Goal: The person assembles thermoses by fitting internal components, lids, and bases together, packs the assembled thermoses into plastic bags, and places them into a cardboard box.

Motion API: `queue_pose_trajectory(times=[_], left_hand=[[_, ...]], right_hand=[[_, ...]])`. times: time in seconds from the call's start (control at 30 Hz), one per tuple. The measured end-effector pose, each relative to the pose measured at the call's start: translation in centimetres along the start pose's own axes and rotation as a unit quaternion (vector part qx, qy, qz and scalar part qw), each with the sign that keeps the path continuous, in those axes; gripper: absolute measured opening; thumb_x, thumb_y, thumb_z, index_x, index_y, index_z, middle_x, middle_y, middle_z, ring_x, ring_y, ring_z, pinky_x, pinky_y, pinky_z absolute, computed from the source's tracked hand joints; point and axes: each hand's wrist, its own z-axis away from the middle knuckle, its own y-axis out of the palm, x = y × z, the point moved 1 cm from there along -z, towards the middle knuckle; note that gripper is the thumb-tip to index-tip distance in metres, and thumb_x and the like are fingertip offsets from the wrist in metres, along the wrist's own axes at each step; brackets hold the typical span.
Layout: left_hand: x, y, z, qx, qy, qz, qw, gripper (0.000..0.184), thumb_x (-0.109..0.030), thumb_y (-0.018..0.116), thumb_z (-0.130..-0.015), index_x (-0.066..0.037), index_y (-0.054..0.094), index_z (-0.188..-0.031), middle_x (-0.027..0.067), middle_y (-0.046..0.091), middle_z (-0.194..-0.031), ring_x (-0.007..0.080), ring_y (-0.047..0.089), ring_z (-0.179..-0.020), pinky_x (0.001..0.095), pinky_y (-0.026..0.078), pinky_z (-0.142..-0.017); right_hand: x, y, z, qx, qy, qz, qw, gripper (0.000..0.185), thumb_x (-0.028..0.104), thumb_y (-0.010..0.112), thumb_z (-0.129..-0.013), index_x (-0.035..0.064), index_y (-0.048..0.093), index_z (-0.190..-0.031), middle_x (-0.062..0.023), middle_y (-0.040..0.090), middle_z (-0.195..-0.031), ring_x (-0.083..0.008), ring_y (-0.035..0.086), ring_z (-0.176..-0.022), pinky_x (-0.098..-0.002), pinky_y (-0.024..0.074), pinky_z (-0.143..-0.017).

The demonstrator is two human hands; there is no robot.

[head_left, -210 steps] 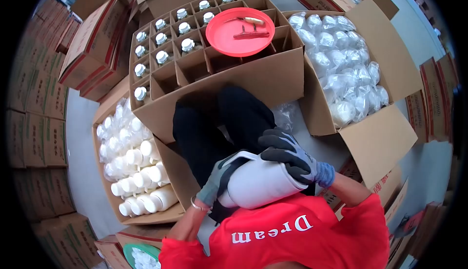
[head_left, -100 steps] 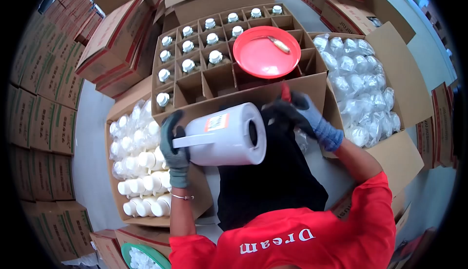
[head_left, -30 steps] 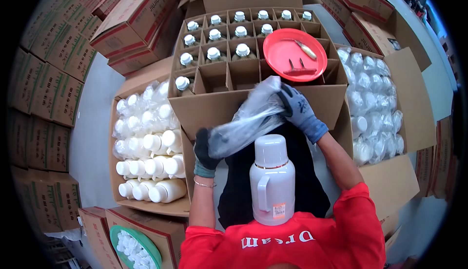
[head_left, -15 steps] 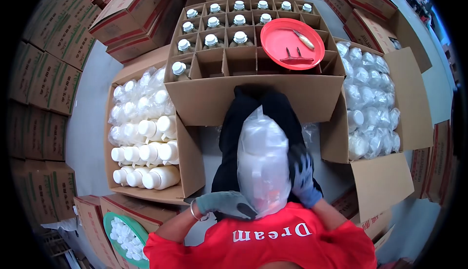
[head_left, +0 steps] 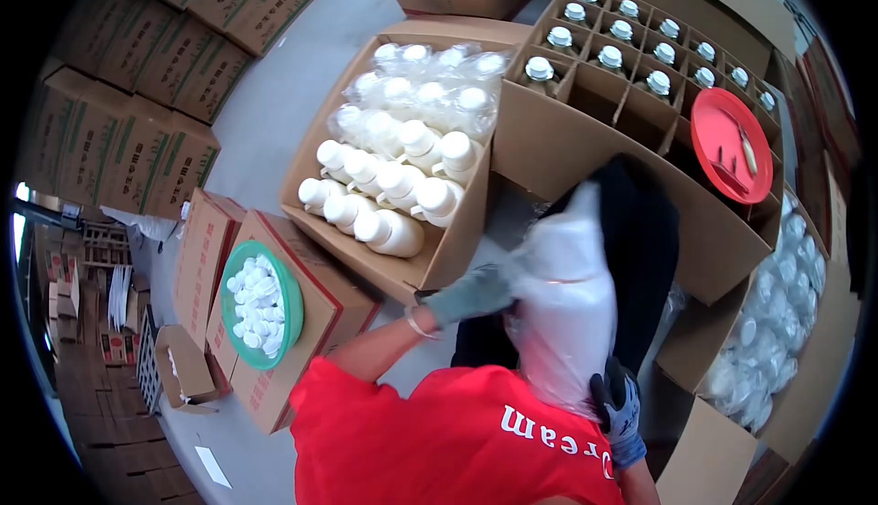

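Observation:
A clear plastic bag (head_left: 567, 313) with something white and bulky inside lies across the lap, its pointed end away from the body. My left hand (head_left: 471, 295), in a grey-green glove, is at the bag's left side; its fingertips are somewhat blurred but appear closed on the plastic. Wearing a blue-grey glove with dark fingers, my right hand (head_left: 622, 412) grips the near right corner of the bag, close to the red shirt. What exactly is inside the bag is hard to make out through the film.
On the left, an open carton (head_left: 448, 276) holds white bottles, several in plastic. Ahead is a divided carton (head_left: 631, 176) with capped bottles and a red plate (head_left: 709, 153) of tools. A green basin (head_left: 294, 308) of white caps rests on boxes. Plastic-wrapped items (head_left: 768, 322) fill the right carton.
The view has swung left, bringing the green basin further in. My right hand has moved down to the bag's near end, and my left hand has moved up along its left side.

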Motion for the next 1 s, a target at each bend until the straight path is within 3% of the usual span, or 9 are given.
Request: queue_pose_trajectory(times=[0.03, 0.1, 0.2, 0.3, 0.33, 0.5, 0.63, 0.8, 1.0], left_hand=[[2.5, -0.6, 2.1, 0.020, -0.018, 0.134, 0.991, 0.042, -0.019, 0.060, -0.091, 0.007, 0.051, -0.124, 0.0187, 0.065, -0.102, 0.0314, 0.068, -0.091, 0.0419, 0.056, -0.078], [5.5, -0.8, 6.8, 0.044, -0.219, 0.343, 0.913, 0.042, -0.015, 0.053, -0.097, 0.003, 0.047, -0.134, 0.0145, 0.064, -0.114, 0.0284, 0.066, -0.101, 0.0422, 0.059, -0.081], [4.5, -0.9, 13.3, -0.123, -0.228, 0.539, 0.801, 0.041, -0.019, 0.049, -0.099, 0.000, 0.047, -0.135, 0.0166, 0.058, -0.127, 0.0296, 0.062, -0.110, 0.0460, 0.060, -0.078], [8.2, -1.6, 16.3, -0.331, -0.156, 0.569, 0.736, 0.038, -0.019, 0.053, -0.098, -0.001, 0.049, -0.131, 0.0139, 0.065, -0.109, 0.0285, 0.070, -0.086, 0.0474, 0.062, -0.072], [9.3, -2.5, 17.0, -0.360, -0.156, 0.560, 0.730, 0.036, -0.015, 0.053, -0.097, 0.003, 0.050, -0.128, 0.0136, 0.064, -0.113, 0.0289, 0.070, -0.084, 0.0455, 0.062, -0.074], [19.9, -5.7, 19.7, -0.403, -0.162, 0.164, 0.886, 0.028, -0.011, 0.056, -0.092, 0.004, 0.059, -0.116, 0.0123, 0.067, -0.106, 0.0282, 0.069, -0.087, 0.0404, 0.060, -0.083], [25.7, -8.3, 18.1, -0.399, -0.230, 0.099, 0.882, 0.022, -0.011, 0.062, -0.086, 0.002, 0.066, -0.103, 0.0113, 0.071, -0.094, 0.0233, 0.070, -0.088, 0.0361, 0.056, -0.081], [26.4, -8.5, 10.6, -0.280, -0.238, -0.181, 0.912, 0.035, -0.035, 0.060, -0.086, -0.007, 0.068, -0.106, 0.0187, 0.069, -0.102, 0.0386, 0.064, -0.096, 0.0462, 0.049, -0.088], [37.8, -5.7, 8.7, -0.091, -0.230, -0.289, 0.925, 0.033, -0.032, 0.054, -0.087, -0.007, 0.070, -0.102, 0.0198, 0.069, -0.103, 0.0362, 0.066, -0.097, 0.0450, 0.049, -0.089]], right_hand=[[0.9, -0.1, -1.7, -0.008, -0.021, -0.015, 1.000, 0.048, 0.013, 0.064, -0.083, 0.0127, 0.059, -0.130, -0.0253, 0.048, -0.138, -0.0419, 0.054, -0.117, -0.0475, 0.0450, -0.097], [2.1, 0.1, -6.4, -0.046, -0.036, -0.101, 0.993, 0.046, 0.017, 0.073, -0.079, 0.0156, 0.064, -0.124, -0.0287, 0.045, -0.140, -0.0448, 0.054, -0.118, -0.0476, 0.0475, -0.095], [3.3, 2.6, -14.0, -0.031, -0.113, -0.226, 0.967, 0.047, 0.022, 0.069, -0.083, 0.0182, 0.062, -0.130, -0.0280, 0.042, -0.144, -0.0461, 0.045, -0.130, -0.0495, 0.0401, -0.106], [6.2, 4.9, -21.9, 0.042, -0.205, -0.164, 0.964, 0.058, 0.017, 0.058, -0.087, 0.0195, 0.047, -0.144, -0.0250, 0.038, -0.146, -0.0411, 0.044, -0.129, -0.0466, 0.0351, -0.109], [6.8, 6.2, -23.7, 0.060, -0.211, -0.134, 0.966, 0.055, 0.019, 0.059, -0.087, 0.0175, 0.048, -0.141, -0.0233, 0.043, -0.142, -0.0400, 0.047, -0.125, -0.0470, 0.0379, -0.106], [4.5, 12.8, -24.7, 0.179, -0.215, -0.016, 0.960, 0.043, 0.025, 0.060, -0.086, 0.0088, 0.055, -0.126, -0.0173, 0.054, -0.124, -0.0349, 0.054, -0.111, -0.0453, 0.0437, -0.096], [3.0, 10.4, -24.0, 0.173, -0.208, -0.003, 0.963, 0.043, 0.029, 0.060, -0.088, 0.0056, 0.055, -0.123, -0.0171, 0.055, -0.122, -0.0339, 0.053, -0.113, -0.0450, 0.0423, -0.098], [3.5, 5.0, -25.6, 0.129, -0.191, 0.130, 0.964, 0.050, 0.025, 0.062, -0.084, 0.0062, 0.054, -0.129, -0.0183, 0.051, -0.134, -0.0372, 0.046, -0.126, -0.0515, 0.0308, -0.111], [0.3, 0.6, -26.5, -0.016, -0.092, 0.225, 0.970, 0.046, 0.024, 0.063, -0.081, 0.0076, 0.059, -0.124, -0.0162, 0.052, -0.133, -0.0356, 0.044, -0.129, -0.0541, 0.0257, -0.114]])
